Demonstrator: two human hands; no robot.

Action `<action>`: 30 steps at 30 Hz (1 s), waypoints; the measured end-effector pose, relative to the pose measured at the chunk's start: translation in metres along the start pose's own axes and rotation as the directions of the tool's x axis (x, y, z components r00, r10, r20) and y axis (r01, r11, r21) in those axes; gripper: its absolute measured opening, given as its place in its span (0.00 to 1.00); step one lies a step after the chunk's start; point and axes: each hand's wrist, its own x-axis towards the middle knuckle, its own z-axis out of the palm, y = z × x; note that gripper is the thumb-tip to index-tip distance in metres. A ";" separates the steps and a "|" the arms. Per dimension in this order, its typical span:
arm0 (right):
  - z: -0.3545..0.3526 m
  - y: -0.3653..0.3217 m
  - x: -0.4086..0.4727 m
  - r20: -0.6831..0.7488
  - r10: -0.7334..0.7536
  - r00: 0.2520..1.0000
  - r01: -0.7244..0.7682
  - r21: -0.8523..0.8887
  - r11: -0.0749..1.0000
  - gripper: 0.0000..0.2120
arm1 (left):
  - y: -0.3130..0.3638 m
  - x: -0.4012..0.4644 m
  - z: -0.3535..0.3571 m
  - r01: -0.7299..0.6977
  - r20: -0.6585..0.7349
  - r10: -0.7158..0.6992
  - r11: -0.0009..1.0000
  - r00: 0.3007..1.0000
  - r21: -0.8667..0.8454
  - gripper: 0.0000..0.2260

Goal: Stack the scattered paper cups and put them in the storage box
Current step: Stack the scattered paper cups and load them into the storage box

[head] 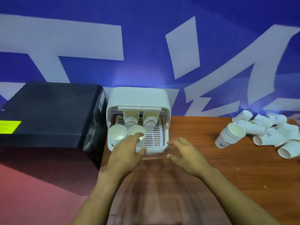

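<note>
1. Right now the left hand point(126, 150) reaches into the front of the storage box point(138, 98), its fingers stretched over the rim of the front-right stack of cups point(135, 133) and its thumb lying along the box's front edge; the fingers look fairly straight and rest on the stack, not curled round it.
2. Beside it, the right hand point(185, 153) hovers just in front of the box's right front corner with fingers spread and relaxed, grasping nothing.
3. Inside the box, four stacks of paper cups stand upright on a slotted white tray point(154, 137): the front-left stack point(117, 133) sits just beside the one under the left hand, and two more stacks, back-left point(130, 119) and back-right point(150, 120), stand behind them under the raised lid.
4. The right part of the tray is bare, between the stacks and the box's right wall.
5. Well apart from both hands, on the right side of the wooden table point(211, 159), another stack of cups point(230, 135) stands tilted, mouth turned toward the camera.
6. Just behind and to the right of that stack lies a heap of loose cups point(272, 132), mostly on their sides and touching one another.
7. A black case point(48, 114) with a yellow label point(9, 126) stands against the box's left side.
8. Behind everything hangs a blue wall point(146, 38) with large pale lettering.
</note>
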 end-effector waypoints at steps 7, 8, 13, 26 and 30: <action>-0.044 0.073 -0.060 0.053 0.038 0.998 -0.038 0.000 0.999 0.18 | 0.090 -0.019 0.044 -0.031 -0.035 0.030 0.999 0.999 -0.014 0.17; -0.051 0.090 -0.073 0.057 0.050 0.997 -0.051 0.007 0.999 0.17 | 0.106 -0.023 0.055 -0.031 -0.023 0.031 0.999 0.999 -0.011 0.16; -0.083 0.178 -0.127 0.054 0.125 0.991 -0.128 0.048 0.991 0.16 | 0.189 -0.032 0.118 -0.083 0.034 0.082 0.996 0.996 0.013 0.14; -0.125 0.284 -0.198 0.001 0.257 0.967 -0.255 0.117 0.960 0.16 | 0.282 -0.013 0.189 -0.156 0.197 0.141 0.986 0.970 0.063 0.14; -0.142 0.315 -0.215 -0.011 0.339 0.941 -0.337 0.088 0.937 0.16 | 0.308 0.002 0.222 -0.197 0.276 0.186 0.980 0.943 0.015 0.13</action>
